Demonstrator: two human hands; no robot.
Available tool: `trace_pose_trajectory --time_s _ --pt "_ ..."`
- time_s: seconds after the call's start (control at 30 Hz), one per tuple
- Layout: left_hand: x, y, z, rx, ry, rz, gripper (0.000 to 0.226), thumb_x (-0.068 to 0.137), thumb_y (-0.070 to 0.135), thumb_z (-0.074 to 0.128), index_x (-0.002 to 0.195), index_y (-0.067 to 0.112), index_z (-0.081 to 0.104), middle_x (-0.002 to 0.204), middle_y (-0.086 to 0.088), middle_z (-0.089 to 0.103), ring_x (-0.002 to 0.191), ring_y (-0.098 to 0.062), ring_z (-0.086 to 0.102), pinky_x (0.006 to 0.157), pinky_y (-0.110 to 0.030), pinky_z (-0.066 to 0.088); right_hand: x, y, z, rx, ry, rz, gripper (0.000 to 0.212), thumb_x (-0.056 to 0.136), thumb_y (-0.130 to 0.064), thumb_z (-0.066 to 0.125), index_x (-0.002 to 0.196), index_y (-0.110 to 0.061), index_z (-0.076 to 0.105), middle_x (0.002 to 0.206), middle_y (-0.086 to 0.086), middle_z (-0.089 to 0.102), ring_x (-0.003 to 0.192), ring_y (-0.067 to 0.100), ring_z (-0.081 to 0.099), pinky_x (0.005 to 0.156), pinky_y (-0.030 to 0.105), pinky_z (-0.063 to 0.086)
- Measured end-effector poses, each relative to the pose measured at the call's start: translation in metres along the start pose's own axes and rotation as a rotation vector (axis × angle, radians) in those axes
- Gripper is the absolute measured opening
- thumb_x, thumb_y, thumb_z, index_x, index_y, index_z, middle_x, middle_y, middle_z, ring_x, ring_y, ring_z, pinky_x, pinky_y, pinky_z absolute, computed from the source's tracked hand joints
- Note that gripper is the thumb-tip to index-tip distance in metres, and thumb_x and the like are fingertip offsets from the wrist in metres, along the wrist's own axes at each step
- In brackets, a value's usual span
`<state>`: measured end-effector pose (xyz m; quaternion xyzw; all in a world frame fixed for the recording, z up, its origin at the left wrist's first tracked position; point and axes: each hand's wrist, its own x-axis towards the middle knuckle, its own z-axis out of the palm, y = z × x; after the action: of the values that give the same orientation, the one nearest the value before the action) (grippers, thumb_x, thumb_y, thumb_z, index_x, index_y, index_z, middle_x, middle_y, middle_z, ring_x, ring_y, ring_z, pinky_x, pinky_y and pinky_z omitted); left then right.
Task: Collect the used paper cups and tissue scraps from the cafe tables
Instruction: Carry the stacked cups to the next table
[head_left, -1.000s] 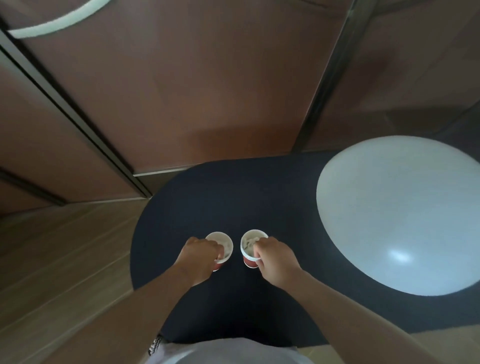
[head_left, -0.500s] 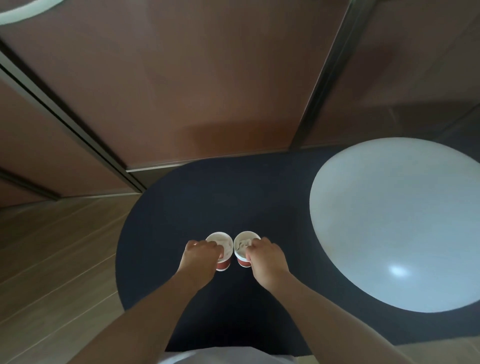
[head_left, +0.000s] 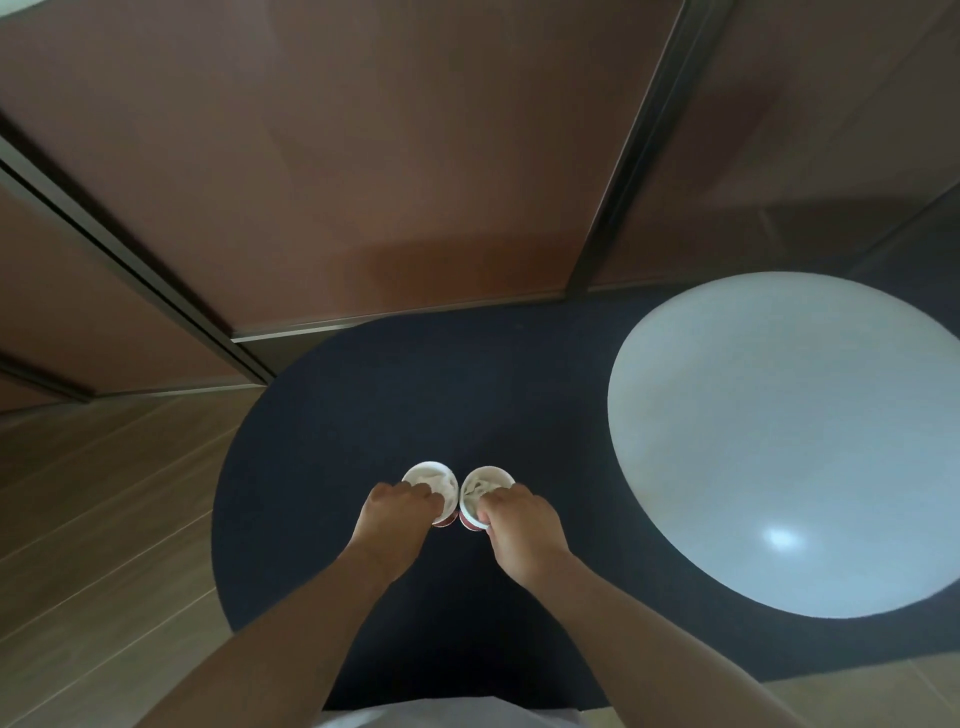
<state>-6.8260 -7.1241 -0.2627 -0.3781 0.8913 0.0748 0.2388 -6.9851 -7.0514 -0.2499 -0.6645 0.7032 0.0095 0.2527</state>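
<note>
I carry two red paper cups with white rims side by side in front of me, over a dark rug. My left hand (head_left: 397, 512) grips the left cup (head_left: 435, 483) by its rim. My right hand (head_left: 519, 522) grips the right cup (head_left: 480, 488) the same way. Crumpled white tissue shows inside both cups. The two rims almost touch. Most of each cup's red wall is hidden under my fingers.
A round white table (head_left: 789, 441) stands to the right. The dark navy rug (head_left: 363, 415) spreads under the cups and table. Brown wall panels with dark metal frames (head_left: 623, 156) stand ahead. Wooden floor (head_left: 104, 519) lies on the left.
The two cups have come closer together until their rims nearly touch. The view has shifted a little, with the rug and wall edge sliding left in the picture.
</note>
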Motion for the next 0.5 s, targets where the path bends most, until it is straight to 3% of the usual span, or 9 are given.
trace_pose_trajectory --time_s 0.2,0.5 --pt "-0.013 -0.004 0.012 -0.128 -0.016 0.058 0.039 0.093 0.028 0.048 0.131 0.028 0.041 0.128 0.004 0.051 0.109 -0.019 0.054 0.090 -0.033 0.042 -0.005 0.003 0.003 0.037 -0.003 -0.007 0.021 0.086 -0.008 0.054 0.105 -0.017 0.059 0.104 0.000 0.060 0.099 0.019 0.052 0.074 0.030 0.043" --pt "-0.039 -0.012 -0.010 -0.368 0.144 -0.022 0.042 0.090 0.041 0.048 0.131 0.031 0.044 0.133 0.012 0.048 0.115 -0.011 0.051 0.095 -0.030 0.042 -0.013 -0.006 -0.006 0.148 0.123 -0.034 0.017 0.090 -0.023 0.050 0.103 -0.020 0.060 0.102 -0.005 0.062 0.097 0.015 0.053 0.066 0.024 0.040"
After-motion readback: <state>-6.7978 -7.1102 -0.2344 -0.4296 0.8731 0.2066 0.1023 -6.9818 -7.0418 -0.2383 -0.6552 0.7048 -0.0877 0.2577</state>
